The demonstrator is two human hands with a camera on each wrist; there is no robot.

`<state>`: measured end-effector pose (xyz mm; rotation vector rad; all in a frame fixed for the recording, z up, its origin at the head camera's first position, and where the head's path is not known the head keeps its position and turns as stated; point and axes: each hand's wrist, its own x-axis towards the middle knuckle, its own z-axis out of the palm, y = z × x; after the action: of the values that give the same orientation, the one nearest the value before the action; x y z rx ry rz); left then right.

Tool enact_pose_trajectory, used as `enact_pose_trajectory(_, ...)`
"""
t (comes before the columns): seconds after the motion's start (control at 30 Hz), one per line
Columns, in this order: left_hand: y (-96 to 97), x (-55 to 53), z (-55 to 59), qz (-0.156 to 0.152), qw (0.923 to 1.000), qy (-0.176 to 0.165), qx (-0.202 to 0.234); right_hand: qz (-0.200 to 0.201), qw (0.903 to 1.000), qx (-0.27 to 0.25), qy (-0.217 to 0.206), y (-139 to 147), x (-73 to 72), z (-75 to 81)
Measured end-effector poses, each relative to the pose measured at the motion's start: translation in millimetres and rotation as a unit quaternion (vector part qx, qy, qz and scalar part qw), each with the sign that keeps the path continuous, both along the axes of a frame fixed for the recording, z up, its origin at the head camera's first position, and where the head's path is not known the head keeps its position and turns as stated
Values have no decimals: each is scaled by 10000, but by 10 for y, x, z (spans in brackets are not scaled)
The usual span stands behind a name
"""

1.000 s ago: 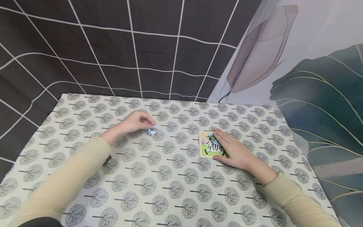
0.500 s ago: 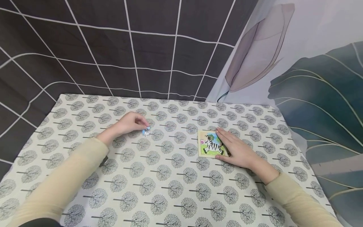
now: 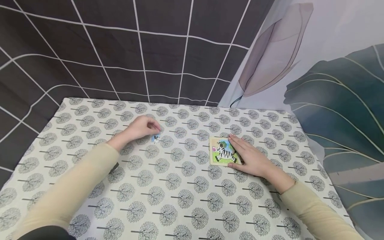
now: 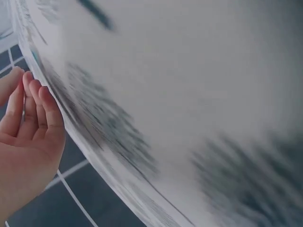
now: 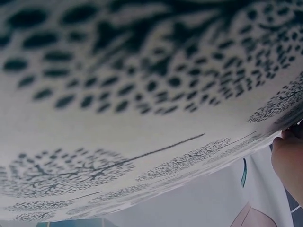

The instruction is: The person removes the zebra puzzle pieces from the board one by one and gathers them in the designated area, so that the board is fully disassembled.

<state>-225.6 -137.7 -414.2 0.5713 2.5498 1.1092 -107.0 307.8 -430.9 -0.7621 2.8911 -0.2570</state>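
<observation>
In the head view my left hand (image 3: pixel 143 127) pinches a small blue, black and white jigsaw piece (image 3: pixel 155 138) by its upper edge, left of centre on the cloth. Its thumb and fingertips (image 4: pixel 28 78) meet in the left wrist view, where the piece is hidden. My right hand (image 3: pixel 251 159) rests over the right side of a square wooden zebra puzzle (image 3: pixel 223 154), its fingers straight along the upper right and its thumb at the lower edge. A pale wood-coloured patch shows near the puzzle's upper left. The right wrist view catches only part of a hand at its right edge.
A white cloth (image 3: pixel 186 186) printed with grey trees covers the table. Behind it hangs a dark curtain (image 3: pixel 162 50) with white grid lines. A pale curtain (image 3: pixel 324 43) with large leaves hangs at the right.
My left hand has moved a little left with the jigsaw piece, then slightly back right. The piece has turned to show a different angle. The right hand stays on the puzzle.
</observation>
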Motion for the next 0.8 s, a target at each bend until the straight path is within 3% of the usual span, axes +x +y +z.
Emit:
enact_pose_trajectory(0.37,676,-16,103,-333,9984,-209,399,-51,9999,-108,-3,7,-6,-16)
enact_pose_trajectory(0.63,1225,16,60,-974,9937,-255,484,2,9999,-157,-13,-8,9,7)
enact_pose_trajectory(0.8,1533,55,38,-1177,9917,-282,428,-33,9999,-148,-69,-25,8,22)
